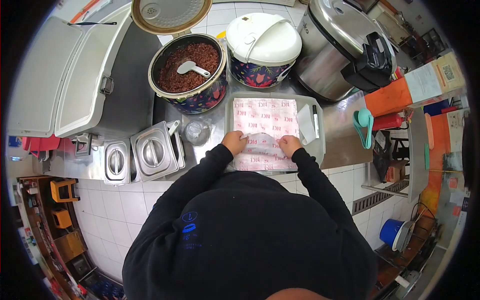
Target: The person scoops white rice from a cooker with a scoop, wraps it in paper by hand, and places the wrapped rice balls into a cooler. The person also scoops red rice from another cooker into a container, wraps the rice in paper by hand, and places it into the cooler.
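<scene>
A stack of white wrapping paper with pink print (265,115) lies on a pale plastic tray (320,142) straight in front of me. My left hand (234,143) pinches the left edge of the paper, and my right hand (290,146) pinches its right edge. Between the two hands the paper bulges and creases a little; whether anything lies beneath that fold, I cannot tell. To the right of the paper, on the same tray, are a marker (315,121) and a white slip (306,124).
Behind the tray stand an open rice cooker (200,97) of dark red rice with a white paddle (192,68), a lidded flowered cooker (262,42) and a large steel container (325,55). Lidded steel pans (152,152) and a cool box (127,75) are at left, a teal ladle (363,127) at right.
</scene>
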Tool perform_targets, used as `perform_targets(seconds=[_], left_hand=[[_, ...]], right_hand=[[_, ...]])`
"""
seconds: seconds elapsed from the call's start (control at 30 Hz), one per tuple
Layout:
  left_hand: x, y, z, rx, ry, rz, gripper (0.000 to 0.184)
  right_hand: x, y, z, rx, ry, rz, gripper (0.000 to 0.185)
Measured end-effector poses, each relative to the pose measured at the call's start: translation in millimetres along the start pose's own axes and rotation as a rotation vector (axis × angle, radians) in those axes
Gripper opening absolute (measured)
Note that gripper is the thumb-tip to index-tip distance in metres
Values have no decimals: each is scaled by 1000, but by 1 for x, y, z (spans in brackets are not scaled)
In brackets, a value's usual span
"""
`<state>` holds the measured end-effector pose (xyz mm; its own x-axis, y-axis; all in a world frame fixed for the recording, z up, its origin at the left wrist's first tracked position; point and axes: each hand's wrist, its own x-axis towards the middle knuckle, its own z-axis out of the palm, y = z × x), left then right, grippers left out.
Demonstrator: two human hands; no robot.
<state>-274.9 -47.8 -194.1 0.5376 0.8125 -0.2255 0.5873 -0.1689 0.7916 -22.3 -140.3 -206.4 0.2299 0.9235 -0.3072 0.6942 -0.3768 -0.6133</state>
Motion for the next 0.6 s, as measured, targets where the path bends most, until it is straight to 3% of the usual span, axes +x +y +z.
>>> perform_targets(seconds=[0.03,0.1,0.2,0.23,0.33,0.37,0.47,0.6], left_hand=[[-2,-1,4,119,-37,-1,26],[-3,1,13,177,137,143,17],[-7,20,0,365,208,444,24],[-8,27,-6,445,200,561,29],[-12,24,8,302,60,947,32],[-20,24,10,383,-85,949,34],[-30,32,9,420,-128,949,40],[-29,24,11,416,-176,873,45]], right_hand=[[-6,-10,-1,13,-22,37,34],[-1,-18,-1,-91,-3,63,37],[9,-40,-24,-392,69,-134,51],[23,-35,-24,-440,78,-212,66],[61,-29,-28,-459,106,-504,72],[70,-31,-30,-457,45,-464,80],[80,-48,-42,-523,-59,-334,79],[116,-23,-43,-241,-341,-272,73]])
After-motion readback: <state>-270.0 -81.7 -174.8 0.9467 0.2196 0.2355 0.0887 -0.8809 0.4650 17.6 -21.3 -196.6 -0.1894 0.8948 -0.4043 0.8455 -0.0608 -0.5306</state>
